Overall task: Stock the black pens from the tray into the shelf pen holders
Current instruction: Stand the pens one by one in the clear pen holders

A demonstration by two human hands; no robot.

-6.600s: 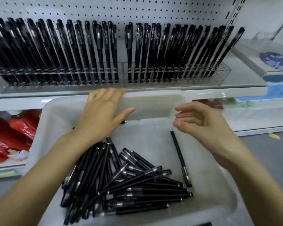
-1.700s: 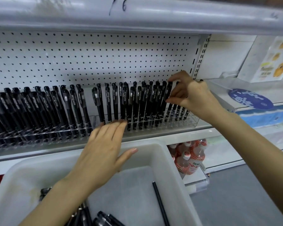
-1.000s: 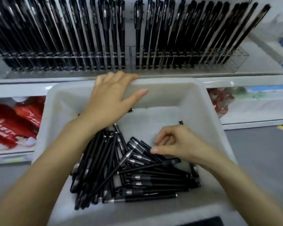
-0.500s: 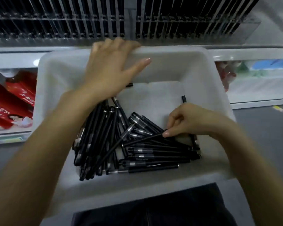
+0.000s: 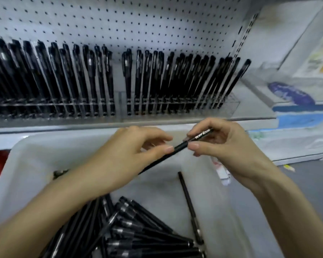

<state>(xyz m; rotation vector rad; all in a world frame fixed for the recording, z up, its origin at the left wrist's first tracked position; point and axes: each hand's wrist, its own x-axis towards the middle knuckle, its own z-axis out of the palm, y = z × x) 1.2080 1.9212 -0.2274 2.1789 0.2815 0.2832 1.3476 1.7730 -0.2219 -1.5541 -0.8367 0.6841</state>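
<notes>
- Left hand (image 5: 127,157) reaches in from the lower left, palm down; its thumb and forefinger pinch the middle of a black pen (image 5: 181,145)
- Right hand (image 5: 229,149) comes in from the lower right; its curled fingers and thumb pinch the pen's upper end, which bears white print
- The pen slants up to the right, above the far edge of the white plastic tray (image 5: 54,140)
- A loose pile of pens (image 5: 147,239) lies at the tray's near edge; a single pen (image 5: 189,207) lies near its right wall
- Clear pen holders (image 5: 229,104) on the shelf behind hold upright rows of black pens (image 5: 93,81)
</notes>
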